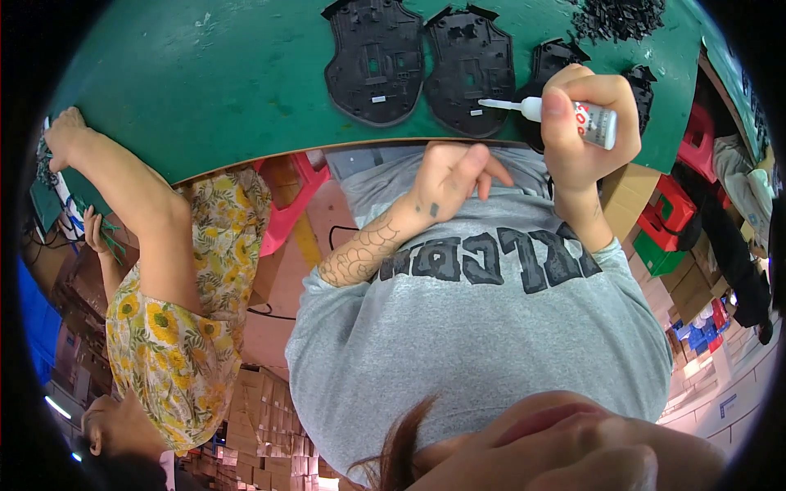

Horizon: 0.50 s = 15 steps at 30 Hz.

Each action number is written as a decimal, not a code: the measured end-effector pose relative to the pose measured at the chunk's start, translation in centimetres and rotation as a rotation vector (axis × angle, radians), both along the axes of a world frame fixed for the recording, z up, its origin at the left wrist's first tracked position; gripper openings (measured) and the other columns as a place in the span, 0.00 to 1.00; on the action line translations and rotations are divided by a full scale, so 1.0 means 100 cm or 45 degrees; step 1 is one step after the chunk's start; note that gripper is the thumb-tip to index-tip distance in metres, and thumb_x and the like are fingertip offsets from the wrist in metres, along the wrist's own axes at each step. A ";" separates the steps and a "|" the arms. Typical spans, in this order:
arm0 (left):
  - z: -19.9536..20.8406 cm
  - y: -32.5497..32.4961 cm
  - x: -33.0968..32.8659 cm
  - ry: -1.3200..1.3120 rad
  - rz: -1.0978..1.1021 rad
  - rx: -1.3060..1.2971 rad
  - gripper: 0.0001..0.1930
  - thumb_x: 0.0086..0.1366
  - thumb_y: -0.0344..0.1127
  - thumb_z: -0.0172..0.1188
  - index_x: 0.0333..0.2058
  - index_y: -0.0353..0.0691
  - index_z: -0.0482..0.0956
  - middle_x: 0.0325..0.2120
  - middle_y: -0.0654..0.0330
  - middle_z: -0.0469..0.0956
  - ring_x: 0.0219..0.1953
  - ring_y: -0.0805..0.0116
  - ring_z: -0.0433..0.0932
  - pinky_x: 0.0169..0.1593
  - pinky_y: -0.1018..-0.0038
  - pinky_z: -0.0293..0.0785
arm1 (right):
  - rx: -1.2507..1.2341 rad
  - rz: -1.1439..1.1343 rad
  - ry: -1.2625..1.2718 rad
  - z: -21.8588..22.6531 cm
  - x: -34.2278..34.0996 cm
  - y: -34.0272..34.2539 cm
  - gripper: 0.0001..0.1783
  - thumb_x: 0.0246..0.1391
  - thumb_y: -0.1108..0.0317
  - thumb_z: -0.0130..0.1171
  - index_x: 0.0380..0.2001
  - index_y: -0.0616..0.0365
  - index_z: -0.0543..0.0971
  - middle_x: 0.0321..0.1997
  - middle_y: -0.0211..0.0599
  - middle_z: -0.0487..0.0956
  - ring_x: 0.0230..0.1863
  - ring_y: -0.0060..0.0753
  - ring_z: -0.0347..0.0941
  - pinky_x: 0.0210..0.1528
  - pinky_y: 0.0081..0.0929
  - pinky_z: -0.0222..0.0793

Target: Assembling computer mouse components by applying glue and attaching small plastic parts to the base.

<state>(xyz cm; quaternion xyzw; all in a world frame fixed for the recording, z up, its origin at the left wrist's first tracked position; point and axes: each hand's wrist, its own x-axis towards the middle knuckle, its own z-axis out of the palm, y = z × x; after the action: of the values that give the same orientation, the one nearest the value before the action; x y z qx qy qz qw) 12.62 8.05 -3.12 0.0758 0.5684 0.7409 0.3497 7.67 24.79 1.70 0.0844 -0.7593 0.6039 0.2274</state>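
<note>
My right hand is closed round a small white glue bottle with red print, tilted nearly level. Its long thin nozzle points left, with the tip over the second black shield-shaped plastic shell, beside a small silvery-white rectangular piece on it. Whether the tip touches is unclear. Left of it lies a similar black shell with its own small pale piece. My left hand hovers at the table's near edge before my shirt, fingers loosely curled and partly apart, with nothing visible in it.
Two more black shells lie to the right, the nearer partly hidden behind my right hand. A heap of small black parts sits at the back of the green table. A co-worker's arm rests on it at left. Cardboard stands below right.
</note>
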 end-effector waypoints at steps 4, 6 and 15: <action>0.007 -0.019 0.004 0.021 0.118 0.001 0.37 0.75 0.53 0.31 0.26 0.33 0.85 0.11 0.61 0.74 0.14 0.77 0.70 0.19 0.80 0.63 | -0.034 -0.003 -0.083 0.007 -0.012 -0.014 0.12 0.43 0.76 0.71 0.24 0.62 0.74 0.21 0.29 0.77 0.20 0.13 0.68 0.22 0.13 0.64; 0.014 -0.024 0.006 -0.128 0.196 -0.022 0.36 0.75 0.51 0.33 0.24 0.33 0.85 0.09 0.62 0.73 0.13 0.77 0.69 0.19 0.79 0.64 | -0.051 -0.004 -0.101 0.008 -0.015 -0.024 0.12 0.43 0.73 0.73 0.23 0.60 0.75 0.21 0.27 0.77 0.20 0.12 0.69 0.23 0.12 0.64; 0.028 -0.041 -0.007 -0.181 0.450 -0.318 0.44 0.75 0.59 0.27 0.15 0.32 0.80 0.07 0.62 0.70 0.09 0.78 0.64 0.16 0.82 0.56 | 0.172 0.012 -0.119 0.003 -0.024 -0.059 0.14 0.39 0.71 0.74 0.22 0.57 0.75 0.19 0.28 0.76 0.17 0.18 0.72 0.20 0.16 0.67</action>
<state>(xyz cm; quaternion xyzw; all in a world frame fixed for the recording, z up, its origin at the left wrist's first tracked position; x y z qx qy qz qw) 11.89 3.93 -0.36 -0.1214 0.6342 0.7179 0.2601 5.28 18.94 1.98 0.0747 -0.8076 0.5557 0.1827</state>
